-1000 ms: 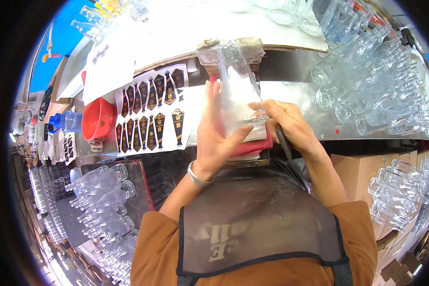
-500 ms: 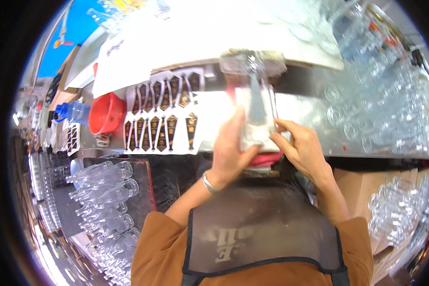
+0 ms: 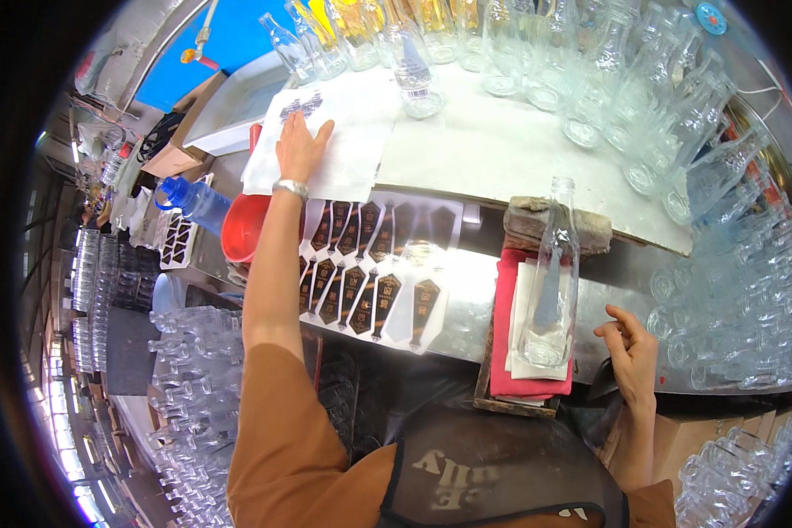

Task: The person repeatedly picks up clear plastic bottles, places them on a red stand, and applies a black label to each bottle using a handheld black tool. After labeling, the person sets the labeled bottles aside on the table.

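Note:
My left hand point(image 3: 299, 151) is stretched out at the far left. Its fingers reach the small dark printed labels point(image 3: 306, 99) on a white sheet point(image 3: 350, 132). Nothing shows in its grasp. A clear glass bottle point(image 3: 550, 339) with a grey-blue patch lies on a white cloth point(image 3: 521, 317) over a red pad point(image 3: 502, 352), its neck across a worn cloth-wrapped block point(image 3: 526, 222). To the right of the bottle's base hovers my right hand point(image 3: 629, 352), apart from it, loosely bent and holding nothing.
Sheets of dark tie-shaped labels point(image 3: 354, 295) lie left of the pad, by a red bowl point(image 3: 238, 231) and a blue jug point(image 3: 202, 207). Clear bottles point(image 3: 502, 75) stand along the back; many more lie stacked right point(image 3: 704, 308) and lower left point(image 3: 198, 387).
Both hands were at the bottle on the pad. The left has since gone far left to the sheet; the right has drawn away to the right. The view has shifted.

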Demonstrator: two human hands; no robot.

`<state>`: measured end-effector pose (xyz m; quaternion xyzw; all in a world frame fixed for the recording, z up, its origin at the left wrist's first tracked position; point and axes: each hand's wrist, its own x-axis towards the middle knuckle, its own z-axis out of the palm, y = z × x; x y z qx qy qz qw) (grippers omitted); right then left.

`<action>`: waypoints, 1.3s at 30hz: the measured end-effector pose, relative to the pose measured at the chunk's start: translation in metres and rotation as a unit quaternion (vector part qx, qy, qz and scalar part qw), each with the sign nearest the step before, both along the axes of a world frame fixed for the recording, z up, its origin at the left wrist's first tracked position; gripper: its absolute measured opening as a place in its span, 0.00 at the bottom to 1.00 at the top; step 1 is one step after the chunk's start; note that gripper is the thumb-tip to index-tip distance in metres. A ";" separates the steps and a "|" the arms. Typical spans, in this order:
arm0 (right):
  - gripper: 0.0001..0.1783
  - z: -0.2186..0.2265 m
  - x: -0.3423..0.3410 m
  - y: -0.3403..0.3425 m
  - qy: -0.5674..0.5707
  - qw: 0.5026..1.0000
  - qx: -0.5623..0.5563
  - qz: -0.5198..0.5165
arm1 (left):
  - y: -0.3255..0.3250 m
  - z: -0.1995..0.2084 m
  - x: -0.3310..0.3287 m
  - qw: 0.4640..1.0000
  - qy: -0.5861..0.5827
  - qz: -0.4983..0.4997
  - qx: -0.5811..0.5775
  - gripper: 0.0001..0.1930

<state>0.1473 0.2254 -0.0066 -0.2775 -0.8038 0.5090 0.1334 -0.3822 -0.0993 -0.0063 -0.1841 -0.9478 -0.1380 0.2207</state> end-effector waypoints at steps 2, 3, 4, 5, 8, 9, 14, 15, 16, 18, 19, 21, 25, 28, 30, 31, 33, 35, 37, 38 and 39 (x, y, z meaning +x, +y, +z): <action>0.17 0.000 -0.003 0.000 0.002 1.000 0.014 0.004 | 0.003 0.000 -0.017 0.996 -0.070 0.042 -0.045 0.40; 0.17 0.000 -0.004 0.000 -0.002 1.000 0.019 -0.001 | 0.011 0.004 -0.020 0.991 -0.116 0.047 -0.052 0.39; 0.17 0.000 -0.004 0.000 -0.006 1.000 0.024 -0.004 | 0.018 0.009 -0.018 0.983 -0.162 0.052 -0.061 0.39; 0.17 0.000 -0.006 -0.001 -0.006 1.000 0.030 -0.005 | 0.022 0.013 -0.012 0.986 -0.143 0.037 -0.079 0.37; 0.16 0.000 -0.009 -0.003 -0.009 0.999 0.046 -0.006 | 0.028 0.019 0.034 0.989 -0.088 -0.006 -0.118 0.35; 0.16 0.001 -0.011 -0.004 -0.010 0.999 0.049 -0.001 | 0.022 0.019 0.052 0.990 -0.071 -0.015 -0.121 0.34; 0.16 0.001 -0.005 -0.002 0.008 0.997 0.073 0.010 | 0.005 0.034 0.166 0.984 -0.044 -0.069 -0.157 0.33; 0.17 0.002 -0.005 -0.003 0.012 0.997 0.069 0.014 | -0.001 0.042 0.179 0.986 -0.050 -0.085 -0.138 0.32; 0.17 0.003 -0.005 -0.005 0.016 0.998 0.064 0.018 | -0.007 0.046 0.186 0.986 -0.056 -0.102 -0.117 0.33; 0.17 0.011 -0.005 -0.009 0.001 0.998 0.053 0.044 | -0.020 0.036 0.172 0.982 0.043 -0.173 -0.069 0.32; 0.17 0.016 -0.006 -0.010 -0.009 0.996 0.057 0.063 | -0.023 0.029 0.160 0.980 0.056 -0.184 -0.056 0.28; 0.23 0.023 -0.002 -0.015 -0.016 0.996 0.032 0.087 | -0.032 0.019 0.152 0.979 0.058 -0.192 -0.018 0.20; 0.37 0.021 0.007 -0.028 0.000 0.991 0.038 0.128 | -0.018 0.016 0.180 0.974 -0.020 -0.170 0.146 0.10; 0.43 0.009 0.002 -0.038 0.035 0.974 0.177 0.139 | 0.010 0.018 0.214 0.880 -0.283 -0.180 0.336 0.16; 0.44 0.001 0.000 -0.045 0.052 0.958 0.242 0.147 | 0.045 0.032 0.251 0.817 -0.356 -0.224 0.395 0.18; 0.44 0.002 0.000 -0.048 0.053 0.959 0.241 0.142 | 0.064 0.039 0.269 0.816 -0.345 -0.245 0.392 0.18; 0.44 0.003 0.000 -0.051 0.062 0.959 0.238 0.137 | 0.096 0.059 0.309 0.840 -0.303 -0.296 0.339 0.19; 0.43 0.004 0.000 -0.051 0.068 0.958 0.241 0.139 | 0.121 0.073 0.343 0.896 -0.078 -0.400 0.174 0.25; 0.43 0.005 0.000 -0.050 0.064 0.958 0.244 0.137 | 0.132 0.071 0.375 0.905 -0.013 -0.417 0.078 0.30; 0.43 0.005 0.000 -0.050 0.062 0.957 0.246 0.138 | 0.131 0.067 0.385 0.902 -0.004 -0.431 0.040 0.33; 0.43 0.005 0.000 -0.050 0.059 0.957 0.248 0.136 | 0.130 0.060 0.394 0.901 -0.038 -0.430 0.037 0.33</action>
